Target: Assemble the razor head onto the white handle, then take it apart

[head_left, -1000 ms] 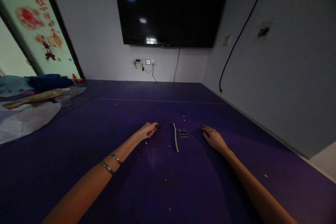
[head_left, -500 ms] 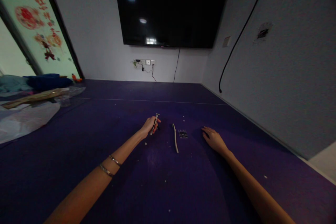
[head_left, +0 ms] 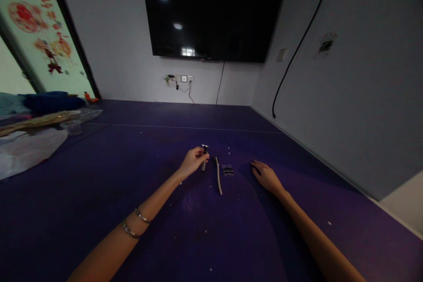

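Note:
My left hand [head_left: 194,159] is closed around a small razor [head_left: 203,165]. The razor has a pale T-shaped head at the top, a dark neck and a greyish handle that comes out below my fingers. Just to its right a slender, curved, cream-coloured stick [head_left: 218,178] with a dark upper end lies on the purple surface [head_left: 185,238]. Beside that stick is a small clear pack [head_left: 228,170] with dark pieces in it. My right hand [head_left: 267,177] rests palm down on the surface, right of the pack, fingers stretched out and holding nothing.
Plastic bags [head_left: 29,152] and a dark blue cloth [head_left: 54,102] lie at the far left. A large black screen [head_left: 214,13] hangs on the back wall above some sockets [head_left: 184,79]. A black cable [head_left: 294,59] dangles along the right wall. Small white scraps dot the surface.
My left hand has moved right, closer to the cream stick, and the razor has turned more upright in it. The right hand stays flat on the surface. The view has shifted slightly.

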Available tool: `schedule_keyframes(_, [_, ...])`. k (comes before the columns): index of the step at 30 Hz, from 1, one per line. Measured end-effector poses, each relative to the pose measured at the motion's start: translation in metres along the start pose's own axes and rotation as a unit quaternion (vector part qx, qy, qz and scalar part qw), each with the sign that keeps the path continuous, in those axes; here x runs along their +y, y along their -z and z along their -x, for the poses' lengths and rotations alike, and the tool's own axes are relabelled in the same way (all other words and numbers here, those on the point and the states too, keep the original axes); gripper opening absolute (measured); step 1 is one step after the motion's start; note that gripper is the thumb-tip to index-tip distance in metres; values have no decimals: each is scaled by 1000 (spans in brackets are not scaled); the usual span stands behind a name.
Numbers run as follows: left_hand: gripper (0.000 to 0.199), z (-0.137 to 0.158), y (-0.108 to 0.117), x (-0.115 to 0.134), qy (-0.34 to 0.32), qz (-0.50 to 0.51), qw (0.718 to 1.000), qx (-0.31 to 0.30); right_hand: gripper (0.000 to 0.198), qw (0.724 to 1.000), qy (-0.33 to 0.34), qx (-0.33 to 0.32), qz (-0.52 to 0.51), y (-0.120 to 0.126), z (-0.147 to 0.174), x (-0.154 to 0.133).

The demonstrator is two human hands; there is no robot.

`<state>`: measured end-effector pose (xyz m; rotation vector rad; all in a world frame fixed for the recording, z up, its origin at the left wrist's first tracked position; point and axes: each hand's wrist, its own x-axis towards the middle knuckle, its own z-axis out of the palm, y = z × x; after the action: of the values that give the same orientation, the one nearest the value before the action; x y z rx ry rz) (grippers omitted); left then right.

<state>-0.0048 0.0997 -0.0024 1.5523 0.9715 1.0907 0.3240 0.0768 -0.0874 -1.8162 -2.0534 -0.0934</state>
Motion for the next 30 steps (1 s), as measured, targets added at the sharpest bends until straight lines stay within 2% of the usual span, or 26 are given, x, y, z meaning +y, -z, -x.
schedule_keyframes(3, [15, 5, 4, -5, -21, -16, 999, 24, 41, 1000, 2, 19, -6, 3, 2, -3])
schedule_keyframes(6, [20, 9, 7, -10, -52, -55, 996, 46, 37, 998, 13, 64, -2, 13, 4, -12])
schedule_keyframes(10, [20, 12, 7, -13, -82, -98, 991, 42, 30, 995, -5, 102, 2, 32, 7, -42])
schedule_keyframes(12, [20, 13, 5, -12, -89, -110, 989, 32, 27, 997, -38, 72, -13, 39, 8, -65])
schedule_keyframes(14, [20, 14, 3, -11, -92, -123, 988, 28, 24, 998, -50, 10, -33, 43, 10, -92])
schedule_keyframes(17, [21, 17, 0, -7, -97, -129, 986, 27, 27, 997, -7, -69, -33, 43, 14, -131])
schedule_keyframes(20, [19, 21, -3, -2, -100, -117, 988, 16, 29, 996, 24, -91, 12, 37, 16, -159])
schedule_keyframes(26, [18, 28, -10, 9, -106, -98, 989, 12, 46, 992, 4, -110, 61, 20, 8, -180])
schedule_keyframes(30, [18, 30, -11, 13, -103, -95, 990, 12, 41, 990, -10, -131, 59, 15, 5, -180])
